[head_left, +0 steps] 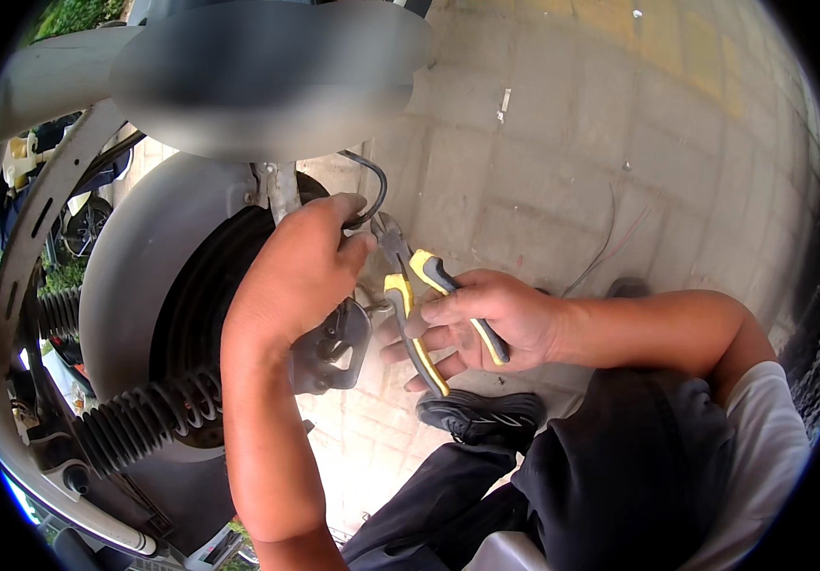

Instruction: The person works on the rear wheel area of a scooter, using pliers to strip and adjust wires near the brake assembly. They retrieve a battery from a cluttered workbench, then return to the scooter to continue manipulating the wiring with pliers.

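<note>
My right hand (510, 319) grips a pair of cutting pliers (398, 286) with yellow and black handles. The handles are spread, and the metal jaws point up and left. Beside the jaws, my left hand (307, 262) pinches a bent black cable (382, 181). The cable curves up out of sight behind a blurred grey shape. The jaws are right at the cable's lower end, but I cannot tell if they touch it. Behind my left hand is a two-wheeler's wheel (203, 285) under a grey mudguard (120, 271). A metal bracket (339, 352) shows below the hand.
A coil spring shock absorber (139, 417) slants across the lower left, near the curved frame bar (48, 205). The blurred grey shape (267, 76) covers the upper left. Thin wires (608, 243) lie on the paved ground (562, 143). My black shoe (481, 416) is below the pliers.
</note>
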{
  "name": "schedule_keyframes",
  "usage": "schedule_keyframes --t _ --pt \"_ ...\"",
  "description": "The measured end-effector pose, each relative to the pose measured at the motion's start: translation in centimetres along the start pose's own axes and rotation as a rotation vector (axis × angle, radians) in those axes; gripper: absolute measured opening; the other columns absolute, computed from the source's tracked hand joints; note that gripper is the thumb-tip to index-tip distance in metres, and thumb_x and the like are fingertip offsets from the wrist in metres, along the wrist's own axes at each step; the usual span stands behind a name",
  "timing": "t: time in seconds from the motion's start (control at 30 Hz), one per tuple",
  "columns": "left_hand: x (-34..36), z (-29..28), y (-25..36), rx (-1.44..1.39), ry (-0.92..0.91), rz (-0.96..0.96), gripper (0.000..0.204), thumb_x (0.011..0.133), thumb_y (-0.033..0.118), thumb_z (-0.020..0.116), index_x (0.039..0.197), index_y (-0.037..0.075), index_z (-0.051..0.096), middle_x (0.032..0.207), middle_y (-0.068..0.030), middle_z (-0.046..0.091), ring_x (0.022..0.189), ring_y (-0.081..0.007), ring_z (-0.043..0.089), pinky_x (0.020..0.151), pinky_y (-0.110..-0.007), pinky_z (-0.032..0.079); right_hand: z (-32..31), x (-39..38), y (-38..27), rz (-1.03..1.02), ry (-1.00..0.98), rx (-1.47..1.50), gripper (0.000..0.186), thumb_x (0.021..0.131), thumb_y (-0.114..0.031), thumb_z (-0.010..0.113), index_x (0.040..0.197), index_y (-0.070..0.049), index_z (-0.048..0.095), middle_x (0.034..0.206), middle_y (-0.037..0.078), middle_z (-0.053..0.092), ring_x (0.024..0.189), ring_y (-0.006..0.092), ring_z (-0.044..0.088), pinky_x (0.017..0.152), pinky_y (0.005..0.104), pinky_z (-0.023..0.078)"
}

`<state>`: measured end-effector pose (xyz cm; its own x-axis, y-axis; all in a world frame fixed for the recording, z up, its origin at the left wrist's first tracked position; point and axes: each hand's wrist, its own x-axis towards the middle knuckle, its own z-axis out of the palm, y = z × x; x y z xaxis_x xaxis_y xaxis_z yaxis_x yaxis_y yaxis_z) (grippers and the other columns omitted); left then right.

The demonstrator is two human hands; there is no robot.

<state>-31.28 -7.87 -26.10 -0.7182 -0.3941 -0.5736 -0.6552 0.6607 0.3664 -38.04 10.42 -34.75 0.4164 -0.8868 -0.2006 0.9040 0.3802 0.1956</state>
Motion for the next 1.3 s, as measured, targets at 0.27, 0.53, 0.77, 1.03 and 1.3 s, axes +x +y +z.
schedule_keyframes --t 0.27,0.53,0.77,1.03,1.3 --pt "0.1 -0.8 0.4 -0.011 -0.065 -0.024 0.032 0.084 0.010 0.060 0.110 -0.008 0.058 0.095 -0.0200 0.064 0.089 -0.0280 0.062 0.081 -0.033 0.046 -0.1 0.3 -0.3 0.018 -0.028 0.006 0.028 0.092 -0.016 0.050 0.117 -0.005 0.047 0.116 0.013 0.056 0.114 0.0286 0.053 0.091 0.0517 0.047" --pt "0.2 -0.8 1.0 0.026 -0.069 -0.061 0.029 0.083 0.009 0.061 0.106 -0.008 0.061 0.094 -0.0196 0.064 0.087 -0.0270 0.063 0.080 -0.033 0.046 1.4 0.7 0.7 -0.036 0.001 0.132 0.026 0.091 -0.019 0.053 0.113 -0.006 0.048 0.111 0.011 0.054 0.110 0.0265 0.052 0.089 0.0501 0.048" --pt "0.1 -0.7 0.9 0.014 -0.033 -0.067 0.028 0.082 0.009 0.062 0.104 -0.008 0.062 0.091 -0.0188 0.065 0.083 -0.0253 0.064 0.078 -0.032 0.047 2.6 1.0 1.7 -0.142 0.110 0.118 0.027 0.092 -0.024 0.053 0.110 -0.005 0.047 0.107 0.012 0.052 0.104 0.0273 0.055 0.085 0.0501 0.051" --pt "0.1 -0.8 0.8 -0.013 -0.028 -0.029 0.027 0.081 0.010 0.062 0.101 -0.008 0.063 0.088 -0.0157 0.064 0.081 -0.0229 0.061 0.076 -0.032 0.046 2.6 0.3 0.4 -0.058 0.124 0.166 0.033 0.094 -0.031 0.048 0.117 -0.006 0.050 0.117 0.017 0.056 0.111 0.0341 0.054 0.094 0.0552 0.044" --pt "-0.1 -0.3 0.8 -0.054 0.001 -0.005 0.026 0.080 0.009 0.062 0.099 -0.009 0.063 0.083 -0.0133 0.060 0.077 -0.0214 0.058 0.074 -0.031 0.044 3.0 -0.7 -1.5 -0.010 0.185 0.038 0.028 0.092 -0.029 0.054 0.096 -0.002 0.051 0.093 0.013 0.056 0.088 0.0294 0.060 0.077 0.0455 0.052"
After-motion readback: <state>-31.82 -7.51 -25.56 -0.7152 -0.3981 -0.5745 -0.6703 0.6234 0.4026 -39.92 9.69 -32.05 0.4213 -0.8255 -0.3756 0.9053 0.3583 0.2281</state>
